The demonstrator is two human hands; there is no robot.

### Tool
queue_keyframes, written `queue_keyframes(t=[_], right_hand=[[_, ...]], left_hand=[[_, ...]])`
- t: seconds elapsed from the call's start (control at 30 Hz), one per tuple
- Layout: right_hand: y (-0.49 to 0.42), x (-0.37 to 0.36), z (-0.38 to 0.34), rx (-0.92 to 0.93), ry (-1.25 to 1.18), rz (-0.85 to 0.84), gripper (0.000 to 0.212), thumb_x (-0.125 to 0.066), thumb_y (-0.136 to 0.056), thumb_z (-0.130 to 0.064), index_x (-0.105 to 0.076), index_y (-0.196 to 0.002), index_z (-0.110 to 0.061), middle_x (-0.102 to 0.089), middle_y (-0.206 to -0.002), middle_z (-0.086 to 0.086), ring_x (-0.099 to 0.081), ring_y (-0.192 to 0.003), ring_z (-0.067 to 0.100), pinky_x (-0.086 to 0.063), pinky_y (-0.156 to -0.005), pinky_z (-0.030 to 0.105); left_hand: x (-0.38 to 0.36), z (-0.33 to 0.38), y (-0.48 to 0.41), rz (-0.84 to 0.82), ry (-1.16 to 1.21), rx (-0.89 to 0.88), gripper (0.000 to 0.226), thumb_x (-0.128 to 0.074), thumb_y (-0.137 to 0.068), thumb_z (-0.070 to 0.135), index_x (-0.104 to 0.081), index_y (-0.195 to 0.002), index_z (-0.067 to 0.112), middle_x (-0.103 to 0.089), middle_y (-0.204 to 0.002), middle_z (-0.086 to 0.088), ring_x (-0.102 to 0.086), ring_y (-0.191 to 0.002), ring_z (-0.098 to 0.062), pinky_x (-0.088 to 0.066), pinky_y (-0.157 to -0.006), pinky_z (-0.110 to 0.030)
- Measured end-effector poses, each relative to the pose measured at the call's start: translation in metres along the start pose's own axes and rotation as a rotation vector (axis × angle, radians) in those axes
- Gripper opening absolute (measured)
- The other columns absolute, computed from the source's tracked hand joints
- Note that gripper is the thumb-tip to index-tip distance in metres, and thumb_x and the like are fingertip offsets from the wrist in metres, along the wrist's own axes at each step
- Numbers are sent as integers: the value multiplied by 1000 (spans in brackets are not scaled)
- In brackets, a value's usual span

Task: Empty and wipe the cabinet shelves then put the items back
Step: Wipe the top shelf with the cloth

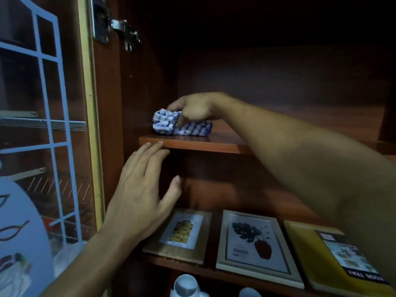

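Note:
A blue and white checked cloth (171,125) lies bunched at the left end of the upper wooden shelf (214,144), close to the cabinet's left wall. My right hand (194,108) reaches in from the right and grips the cloth from above, pressing it onto the shelf. Below it, my left hand (141,189) is held out with straight, spread fingers, the fingertips touching the shelf's front edge. Apart from the cloth, the upper shelf holds nothing that I can see.
On the lower shelf lie a gold picture frame (182,234), a silver frame with a leaf print (255,243) and a yellow box (330,256). White cups (185,286) stand below. The open glass door (42,125) with a white lattice is at the left.

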State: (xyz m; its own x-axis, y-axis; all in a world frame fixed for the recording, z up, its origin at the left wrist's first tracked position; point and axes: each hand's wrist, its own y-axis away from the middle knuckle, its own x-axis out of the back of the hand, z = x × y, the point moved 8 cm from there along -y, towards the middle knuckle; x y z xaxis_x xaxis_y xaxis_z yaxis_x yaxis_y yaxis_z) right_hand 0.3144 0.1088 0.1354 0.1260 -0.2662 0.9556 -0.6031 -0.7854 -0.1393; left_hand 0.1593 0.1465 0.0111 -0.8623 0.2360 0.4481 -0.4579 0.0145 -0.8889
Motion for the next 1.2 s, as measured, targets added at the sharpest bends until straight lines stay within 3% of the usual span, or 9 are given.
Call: queue_keyframes(t=[0.27,0.4,0.5,0.6,0.7,0.8,0.93,1.03,1.2], right_hand=[[53,-1,15,104,-328,-48,46,-43,-88,17,-56,-128,-3,-64,-122,22,-63,-99,21,-47,-87,37],[85,13,30,76,-463,-89,36,-52,-88,8,-64,-116,-12,-68,-96,12,-64,-73,22,-50,-55,24],[112,25,31,117,-580,-129,32,-63,-81,-1,-64,-111,-13,-71,-99,14,-67,-83,29,-55,-66,32],[128,54,37,160,-693,33,30,-53,-87,3,-63,-110,-13,-74,-94,8,-73,-82,20,-60,-72,32],[128,85,65,56,-558,290,28,-51,-93,4,-64,-112,-13,-70,-99,14,-69,-82,22,-57,-71,31],[128,98,94,-98,-217,432,20,-57,-90,2,-64,-97,-15,-67,-100,19,-65,-90,32,-51,-76,37],[130,81,107,-293,369,360,13,-58,-90,-10,-64,-98,-19,-68,-104,9,-59,-89,23,-39,-71,26],[124,55,106,-313,468,235,13,-57,-92,-12,-66,-100,-10,-69,-106,13,-60,-92,27,-40,-71,28],[143,48,59,-157,414,234,11,-61,-93,-16,-58,-82,-16,-55,-61,-7,-51,-57,9,-34,-48,20]], left_hand=[[6,3,-9,1,-60,-14,62,-45,-89,45,-45,-137,6,-43,-145,-10,-36,-137,-23,-22,-113,-27],[5,1,-25,8,-99,-8,68,-45,-87,47,-43,-141,6,-41,-147,-12,-35,-138,-27,-27,-114,-35],[-1,1,-34,-10,-129,4,74,-44,-84,52,-41,-143,6,-40,-148,-12,-33,-139,-29,-27,-114,-39],[-6,3,-39,-29,-147,-3,79,-44,-81,56,-41,-143,6,-41,-148,-13,-32,-140,-30,-28,-115,-42],[-8,7,-42,-48,-164,-12,80,-43,-80,58,-43,-143,7,-42,-147,-12,-31,-141,-29,-24,-116,-40],[-11,13,-48,-72,-175,-32,80,-40,-82,60,-41,-145,11,-40,-150,-10,-28,-143,-28,-22,-117,-41],[-18,23,-54,-92,-177,-57,77,-36,-85,61,-40,-147,14,-38,-152,-10,-25,-144,-27,-20,-117,-43],[-24,30,-55,-107,-167,-69,77,-34,-87,61,-42,-145,12,-40,-151,-11,-26,-144,-27,-21,-118,-44],[-32,31,-56,-125,-191,-55,83,-31,-85,63,-42,-144,6,-41,-150,-12,-28,-143,-28,-19,-119,-44]])
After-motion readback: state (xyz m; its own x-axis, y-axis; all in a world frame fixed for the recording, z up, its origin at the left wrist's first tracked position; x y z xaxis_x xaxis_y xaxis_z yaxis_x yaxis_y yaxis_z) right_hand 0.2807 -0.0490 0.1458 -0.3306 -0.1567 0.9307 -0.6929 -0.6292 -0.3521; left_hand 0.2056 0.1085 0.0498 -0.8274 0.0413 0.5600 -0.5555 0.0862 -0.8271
